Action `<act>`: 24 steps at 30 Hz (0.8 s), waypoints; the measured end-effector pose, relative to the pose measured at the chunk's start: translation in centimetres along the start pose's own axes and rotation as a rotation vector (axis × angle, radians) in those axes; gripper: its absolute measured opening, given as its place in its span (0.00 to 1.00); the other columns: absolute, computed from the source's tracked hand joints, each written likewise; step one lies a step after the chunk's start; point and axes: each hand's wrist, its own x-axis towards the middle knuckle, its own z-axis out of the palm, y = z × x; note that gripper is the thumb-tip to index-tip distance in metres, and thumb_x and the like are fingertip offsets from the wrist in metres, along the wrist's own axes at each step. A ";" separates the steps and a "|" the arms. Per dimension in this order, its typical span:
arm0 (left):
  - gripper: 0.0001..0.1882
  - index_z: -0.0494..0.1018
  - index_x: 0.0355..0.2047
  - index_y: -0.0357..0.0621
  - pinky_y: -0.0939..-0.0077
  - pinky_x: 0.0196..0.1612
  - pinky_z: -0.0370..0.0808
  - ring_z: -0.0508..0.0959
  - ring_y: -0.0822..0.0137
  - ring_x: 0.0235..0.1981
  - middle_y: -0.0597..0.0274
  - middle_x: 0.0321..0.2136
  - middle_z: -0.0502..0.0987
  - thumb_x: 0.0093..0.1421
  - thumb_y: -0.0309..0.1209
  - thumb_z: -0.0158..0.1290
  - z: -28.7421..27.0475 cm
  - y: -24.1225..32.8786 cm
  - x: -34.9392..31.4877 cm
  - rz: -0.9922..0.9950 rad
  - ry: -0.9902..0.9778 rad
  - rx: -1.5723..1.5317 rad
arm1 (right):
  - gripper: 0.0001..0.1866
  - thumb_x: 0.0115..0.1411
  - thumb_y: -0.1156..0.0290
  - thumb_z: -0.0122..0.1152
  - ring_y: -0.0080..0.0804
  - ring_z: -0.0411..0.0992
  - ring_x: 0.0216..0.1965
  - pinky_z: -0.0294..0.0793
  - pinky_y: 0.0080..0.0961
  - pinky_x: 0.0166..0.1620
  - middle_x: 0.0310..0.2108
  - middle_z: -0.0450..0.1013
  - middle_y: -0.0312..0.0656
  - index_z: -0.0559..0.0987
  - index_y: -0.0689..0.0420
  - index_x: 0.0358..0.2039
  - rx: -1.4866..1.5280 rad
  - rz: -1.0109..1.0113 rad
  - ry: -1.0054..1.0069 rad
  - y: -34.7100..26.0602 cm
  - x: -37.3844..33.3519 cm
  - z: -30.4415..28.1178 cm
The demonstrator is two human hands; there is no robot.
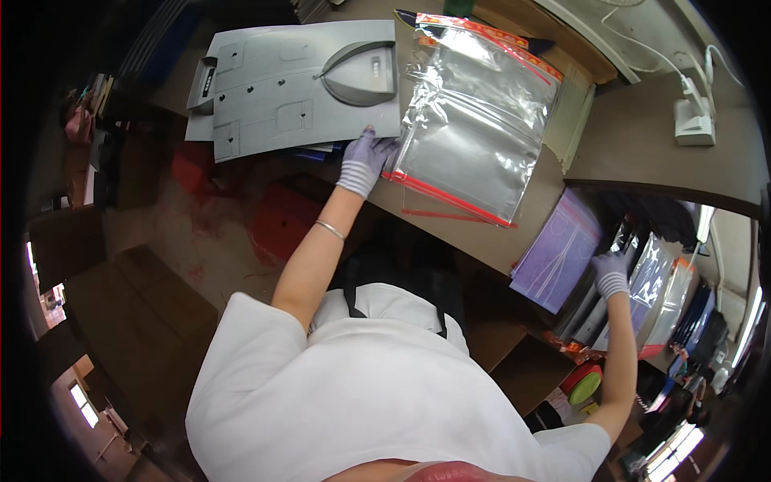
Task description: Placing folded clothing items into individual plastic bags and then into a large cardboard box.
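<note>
My left hand, in a pale purple glove with a striped cuff, lies at the table's near edge. Its fingers are apart. They touch the lower right corner of a flat grey sheet that looks like a folded shirt with collar, pockets and buttons. Right beside it is a stack of clear plastic bags with red edges. Out to the right, my gloved right hand reaches among upright packs, next to a flat purple pack and dark packs. Its fingertips are too small and partly hidden to read.
More clear-wrapped packs stand in a row past my right hand. A white power socket with cables is fixed at the upper right. Red stools and a large brown carton stand at the left.
</note>
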 end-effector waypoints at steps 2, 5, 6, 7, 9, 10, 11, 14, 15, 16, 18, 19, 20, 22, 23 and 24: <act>0.18 0.67 0.30 0.30 0.67 0.34 0.72 0.74 0.58 0.27 0.50 0.25 0.73 0.58 0.38 0.47 2.4 0.7 -2.1 0.188 0.047 0.289 | 0.09 0.47 0.69 0.52 0.33 0.68 0.41 0.62 0.32 0.47 0.32 0.74 0.38 0.77 0.47 0.30 0.216 -0.012 -0.057 -5.0 -0.4 -6.6; 0.24 0.64 0.08 0.33 0.66 0.17 0.63 0.66 0.58 0.09 0.50 0.07 0.64 0.54 0.39 0.50 8.0 5.6 -9.5 0.521 0.099 1.297 | 0.09 0.49 0.74 0.54 0.35 0.71 0.35 0.68 0.32 0.41 0.32 0.74 0.39 0.77 0.54 0.33 0.776 0.021 0.281 -9.7 -2.5 -7.6; 0.24 0.64 0.08 0.32 0.65 0.17 0.61 0.66 0.55 0.09 0.45 0.08 0.63 0.53 0.39 0.51 9.1 7.1 -12.3 0.531 -0.004 1.434 | 0.09 0.49 0.74 0.54 0.35 0.71 0.35 0.68 0.32 0.41 0.32 0.74 0.39 0.77 0.54 0.33 0.779 0.027 0.282 -10.9 -2.8 -8.8; 0.22 0.65 0.10 0.33 0.64 0.18 0.63 0.67 0.49 0.12 0.42 0.11 0.64 0.52 0.38 0.50 9.1 8.1 -14.2 0.618 -0.220 1.589 | 0.10 0.51 0.74 0.54 0.32 0.71 0.36 0.69 0.29 0.42 0.33 0.74 0.39 0.76 0.56 0.35 1.053 0.128 0.394 -11.7 -3.2 -10.1; 0.17 0.68 0.12 0.35 0.61 0.22 0.67 0.71 0.49 0.17 0.45 0.13 0.68 0.49 0.37 0.49 10.1 10.6 -17.7 0.440 -0.552 1.849 | 0.15 0.56 0.72 0.53 0.25 0.69 0.43 0.67 0.21 0.46 0.39 0.72 0.42 0.72 0.63 0.44 1.499 0.277 0.623 -13.3 -3.9 -10.8; 0.14 0.69 0.13 0.37 0.60 0.24 0.69 0.71 0.49 0.18 0.47 0.14 0.69 0.48 0.36 0.48 11.0 12.0 -19.0 0.480 -0.732 1.887 | 0.21 0.56 0.71 0.54 0.29 0.68 0.45 0.66 0.22 0.48 0.43 0.70 0.44 0.67 0.63 0.49 1.515 0.255 0.657 -13.5 -3.8 -11.4; 0.12 0.68 0.13 0.39 0.59 0.24 0.69 0.71 0.49 0.18 0.47 0.14 0.70 0.47 0.35 0.48 11.5 13.2 -20.0 0.551 -0.813 1.971 | 0.29 0.54 0.69 0.57 0.31 0.65 0.49 0.64 0.24 0.50 0.49 0.66 0.45 0.61 0.61 0.55 1.621 0.223 0.715 -13.6 -3.2 -10.4; 0.08 0.69 0.23 0.39 0.62 0.26 0.70 0.71 0.55 0.20 0.53 0.16 0.70 0.49 0.31 0.45 13.3 16.2 -20.4 0.505 -1.035 2.167 | 0.40 0.50 0.67 0.62 0.35 0.56 0.57 0.59 0.29 0.55 0.57 0.55 0.47 0.51 0.58 0.59 1.639 0.137 0.722 -13.9 -1.8 -14.7; 0.07 0.70 0.27 0.36 0.64 0.31 0.69 0.72 0.52 0.26 0.52 0.22 0.71 0.47 0.26 0.46 14.3 16.9 -20.3 0.300 -1.127 2.370 | 0.44 0.48 0.68 0.63 0.36 0.53 0.59 0.57 0.30 0.56 0.59 0.52 0.47 0.48 0.57 0.60 1.694 0.135 0.721 -14.2 -1.1 -15.3; 0.10 0.70 0.31 0.37 0.66 0.35 0.70 0.73 0.55 0.29 0.53 0.26 0.73 0.47 0.26 0.47 15.3 17.4 -20.3 0.319 -1.328 2.369 | 0.44 0.48 0.68 0.63 0.36 0.53 0.59 0.57 0.30 0.56 0.59 0.52 0.47 0.48 0.57 0.60 1.696 0.185 0.732 -14.8 -0.4 -14.2; 0.13 0.71 0.35 0.37 0.68 0.38 0.70 0.74 0.57 0.33 0.55 0.29 0.74 0.47 0.26 0.48 17.2 18.0 -20.4 0.353 -1.567 2.338 | 0.47 0.44 0.72 0.65 0.37 0.49 0.61 0.56 0.31 0.57 0.61 0.47 0.46 0.46 0.56 0.61 1.573 0.120 0.681 -17.2 0.9 -10.2; 0.15 0.70 0.37 0.38 0.69 0.42 0.69 0.74 0.59 0.35 0.56 0.32 0.74 0.47 0.27 0.49 18.0 18.1 -20.8 0.349 -1.689 2.352 | 0.47 0.43 0.74 0.65 0.37 0.50 0.60 0.56 0.31 0.58 0.60 0.49 0.46 0.48 0.56 0.60 1.777 0.032 0.638 -18.9 0.7 -9.0; 0.17 0.70 0.40 0.40 0.70 0.45 0.68 0.73 0.61 0.38 0.58 0.35 0.74 0.46 0.27 0.50 18.2 18.2 -20.7 0.336 -1.799 2.358 | 0.47 0.42 0.76 0.65 0.38 0.52 0.60 0.55 0.31 0.58 0.60 0.50 0.45 0.49 0.56 0.60 1.975 -0.070 0.576 -20.7 0.0 -8.4; 0.17 0.70 0.39 0.40 0.70 0.45 0.68 0.74 0.61 0.38 0.58 0.35 0.74 0.46 0.27 0.50 18.0 20.2 -22.0 0.243 -1.793 2.365 | 0.32 0.48 0.76 0.60 0.35 0.62 0.53 0.60 0.29 0.56 0.50 0.65 0.46 0.61 0.59 0.55 1.931 -0.341 0.472 -23.1 -2.0 -12.2; 0.16 0.71 0.39 0.41 0.70 0.45 0.68 0.74 0.61 0.38 0.59 0.34 0.75 0.46 0.28 0.51 18.1 20.3 -21.4 0.180 -1.913 2.308 | 0.29 0.49 0.76 0.59 0.32 0.64 0.50 0.62 0.26 0.53 0.48 0.67 0.44 0.64 0.59 0.53 2.250 -0.254 0.261 -24.5 -3.6 -11.9; 0.16 0.71 0.38 0.41 0.70 0.45 0.68 0.74 0.60 0.37 0.58 0.33 0.75 0.46 0.27 0.51 18.2 20.1 -20.8 0.149 -1.939 2.237 | 0.25 0.50 0.77 0.57 0.29 0.66 0.48 0.64 0.22 0.51 0.46 0.69 0.43 0.67 0.59 0.51 2.554 -0.152 0.020 -26.1 -5.2 -11.6</act>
